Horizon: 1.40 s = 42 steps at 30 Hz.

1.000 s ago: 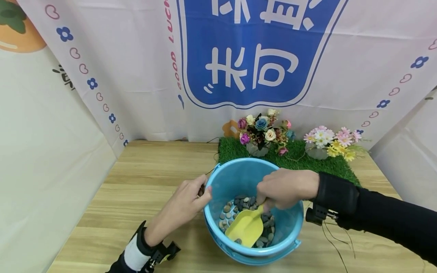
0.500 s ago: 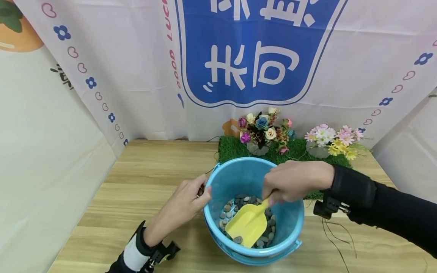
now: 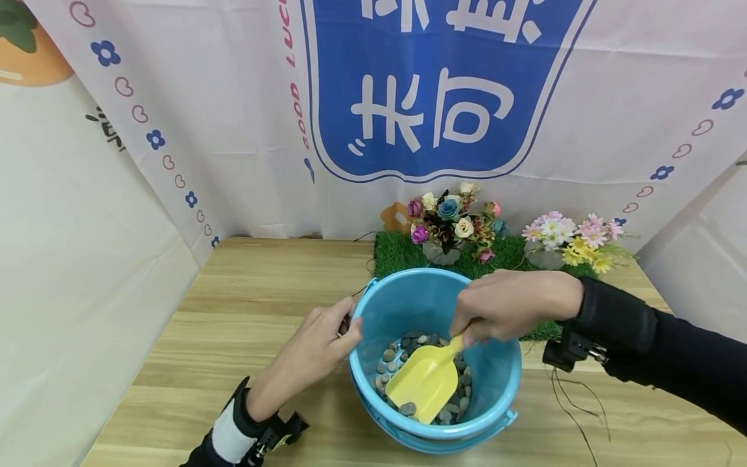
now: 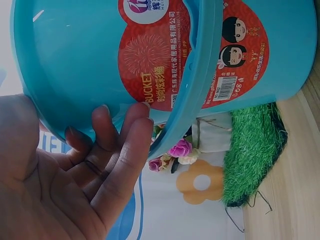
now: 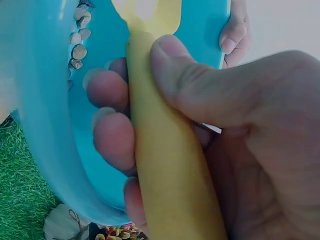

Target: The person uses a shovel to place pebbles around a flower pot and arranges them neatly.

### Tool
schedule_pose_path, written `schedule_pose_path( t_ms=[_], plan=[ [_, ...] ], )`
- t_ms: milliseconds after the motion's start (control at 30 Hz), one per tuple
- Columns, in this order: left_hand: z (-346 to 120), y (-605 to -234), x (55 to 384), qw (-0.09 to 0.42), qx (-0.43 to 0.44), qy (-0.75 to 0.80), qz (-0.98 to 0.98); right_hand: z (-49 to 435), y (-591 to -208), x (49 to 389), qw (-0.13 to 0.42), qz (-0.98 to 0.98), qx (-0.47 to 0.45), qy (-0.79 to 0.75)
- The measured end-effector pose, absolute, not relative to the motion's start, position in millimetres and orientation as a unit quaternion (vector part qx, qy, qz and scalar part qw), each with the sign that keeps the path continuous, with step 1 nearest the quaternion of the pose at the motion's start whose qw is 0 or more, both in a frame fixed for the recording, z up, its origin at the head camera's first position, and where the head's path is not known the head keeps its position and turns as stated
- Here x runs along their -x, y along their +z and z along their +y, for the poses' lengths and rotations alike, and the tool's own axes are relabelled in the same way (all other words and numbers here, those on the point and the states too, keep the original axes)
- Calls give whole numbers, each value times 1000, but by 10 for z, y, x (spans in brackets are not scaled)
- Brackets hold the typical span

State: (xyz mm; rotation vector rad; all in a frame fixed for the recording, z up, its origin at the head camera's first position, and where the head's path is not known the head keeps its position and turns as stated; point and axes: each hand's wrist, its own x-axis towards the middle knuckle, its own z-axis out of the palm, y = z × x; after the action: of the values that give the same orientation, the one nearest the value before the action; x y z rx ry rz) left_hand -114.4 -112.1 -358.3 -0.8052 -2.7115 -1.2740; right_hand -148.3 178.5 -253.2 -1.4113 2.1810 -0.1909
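Observation:
A blue plastic bucket (image 3: 408, 292) stands on the wooden table with grey and tan pebbles (image 3: 461, 389) over its bottom. My right hand (image 3: 508, 305) grips the handle of a yellow toy shovel (image 3: 428, 379), thumb and fingers wrapped round it in the right wrist view. The shovel's blade tilts down into the bucket over the pebbles, a grey pebble at its front edge. At the bucket's left side my left hand (image 3: 315, 344) holds the rim, thumb inside it. In the left wrist view its curled fingers (image 4: 125, 155) lie against the bucket's outer wall, below a red label (image 4: 155, 55).
Behind the bucket lies a green artificial grass mat (image 3: 391, 253) bearing two pots of artificial flowers (image 3: 449, 224). Thin brown strings (image 3: 574, 415) trail on the table (image 3: 251, 292) at the right. A printed white cloth (image 3: 251, 130) hangs at the back.
My right hand has moved slightly up and to the right, lifting the shovel's handle and blade a little. The left hand stays at the rim.

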Motion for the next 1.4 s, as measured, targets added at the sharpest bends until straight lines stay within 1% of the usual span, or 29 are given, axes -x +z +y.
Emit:
schedule_pose_path(
  t_ms=[200, 367, 500, 767, 933, 1067, 1400],
  plan=[
    [-1115, -3587, 1137, 15, 257, -417, -872, 1731, -2529, 1480, 209, 805, 552, -61],
    [-1113, -3588, 1132, 15, 254, -418, -872, 1675, -2528, 1474, 192, 807, 557, -40],
    [-1112, -3587, 1123, 16, 252, -417, -873, 1657, -2521, 1490, 201, 810, 550, -31],
    [-1115, -3580, 1123, 16, 254, -412, -875, 1729, -2460, 1559, 279, 800, 527, -69],
    [-1122, -3576, 1125, 18, 254, -406, -878, 1782, -2447, 1577, 307, 796, 515, -85],
    [-1123, -3576, 1128, 15, 253, -406, -878, 1800, -2463, 1585, 311, 790, 520, -92],
    [-1116, -3578, 1133, 22, 258, -402, -878, 1740, -2496, 1566, 275, 792, 538, -92]
  ],
)
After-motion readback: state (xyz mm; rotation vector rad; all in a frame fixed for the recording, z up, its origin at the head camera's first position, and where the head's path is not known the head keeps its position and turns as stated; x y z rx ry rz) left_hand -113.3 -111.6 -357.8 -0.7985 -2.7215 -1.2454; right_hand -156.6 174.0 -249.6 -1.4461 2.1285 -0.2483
